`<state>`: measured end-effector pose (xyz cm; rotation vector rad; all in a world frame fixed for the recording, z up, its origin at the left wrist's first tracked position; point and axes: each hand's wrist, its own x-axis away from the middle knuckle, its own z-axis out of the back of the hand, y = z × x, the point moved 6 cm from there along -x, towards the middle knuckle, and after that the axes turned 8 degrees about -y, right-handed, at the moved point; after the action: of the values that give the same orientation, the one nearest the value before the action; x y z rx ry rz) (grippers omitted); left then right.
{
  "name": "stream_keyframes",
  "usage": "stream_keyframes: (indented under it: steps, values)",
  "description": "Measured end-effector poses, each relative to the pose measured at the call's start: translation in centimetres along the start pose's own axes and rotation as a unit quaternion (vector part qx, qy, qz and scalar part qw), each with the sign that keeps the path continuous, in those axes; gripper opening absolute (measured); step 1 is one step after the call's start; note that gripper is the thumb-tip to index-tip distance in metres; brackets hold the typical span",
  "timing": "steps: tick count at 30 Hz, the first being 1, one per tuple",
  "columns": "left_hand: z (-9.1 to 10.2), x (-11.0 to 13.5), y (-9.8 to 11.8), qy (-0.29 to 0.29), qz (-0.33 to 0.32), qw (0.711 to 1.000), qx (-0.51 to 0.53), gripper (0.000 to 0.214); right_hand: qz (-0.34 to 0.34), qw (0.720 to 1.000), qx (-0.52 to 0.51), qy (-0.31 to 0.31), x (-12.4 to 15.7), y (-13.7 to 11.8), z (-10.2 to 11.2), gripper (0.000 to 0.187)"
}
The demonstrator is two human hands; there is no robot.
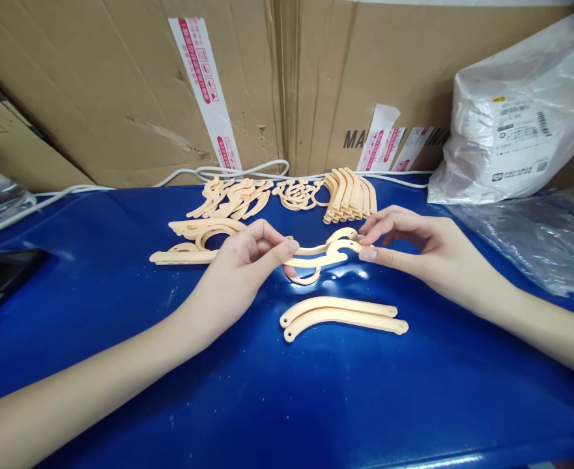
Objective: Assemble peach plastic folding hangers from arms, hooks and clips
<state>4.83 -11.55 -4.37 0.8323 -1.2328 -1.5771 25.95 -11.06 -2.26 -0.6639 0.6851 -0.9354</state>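
Both hands hold one peach-coloured plastic hanger piece (322, 255) just above the blue table (120, 365). My left hand (250, 257) pinches its left end between thumb and fingers. My right hand (408, 247) pinches its right end. A round hook part of the piece hangs below, between the two hands. Two curved peach arm strips (343, 318) lie flat on the table just in front of my hands.
More peach parts lie behind: a loose pile (232, 198), a small heap of hooks (299, 194), a neat stack of curved strips (350, 194), and pieces at left (193, 241). Cardboard boxes (120, 85) form the back wall. White cables (238, 172), plastic bags (516, 111) right.
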Motion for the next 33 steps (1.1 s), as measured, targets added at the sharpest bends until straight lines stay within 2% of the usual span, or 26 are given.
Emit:
stream_keyframes:
  steps: [5, 9, 13, 16, 22, 29, 33]
  values:
    - [-0.2, 0.1, 0.2, -0.011, -0.002, 1.0, 0.001, 0.019, -0.028, 0.997, -0.073, -0.016, 0.1, 0.8, -0.3, 0.026]
    - [-0.2, 0.1, -0.4, -0.012, 0.029, 1.0, 0.003, 0.023, -0.052, 0.986, -0.154, -0.041, 0.0, 1.6, -0.8, 0.039]
    - [-0.2, 0.0, -0.6, -0.008, 0.044, 0.999, 0.015, 0.025, -0.078, 0.975, -0.198, -0.06, -0.1, 1.8, -1.1, 0.039]
    - [-0.3, 0.0, -0.8, -0.014, 0.059, 0.998, 0.03, 0.028, -0.099, 0.971, -0.207, -0.07, -0.1, 1.7, -1.3, 0.037]
    - [-0.2, 0.1, -1.5, -0.019, 0.094, 0.993, 0.071, 0.036, -0.095, 0.97, -0.215, -0.064, 0.0, 1.7, -1.3, 0.032]
    - [-0.3, 0.0, -1.3, -0.031, 0.09, 0.993, 0.063, 0.032, -0.109, 0.972, -0.203, -0.052, 0.2, 2.0, -1.2, 0.031]
    - [-0.6, 0.0, -0.7, -0.048, 0.065, 0.995, 0.052, 0.029, -0.125, 0.971, -0.198, -0.051, 0.4, 2.1, -1.2, 0.027]
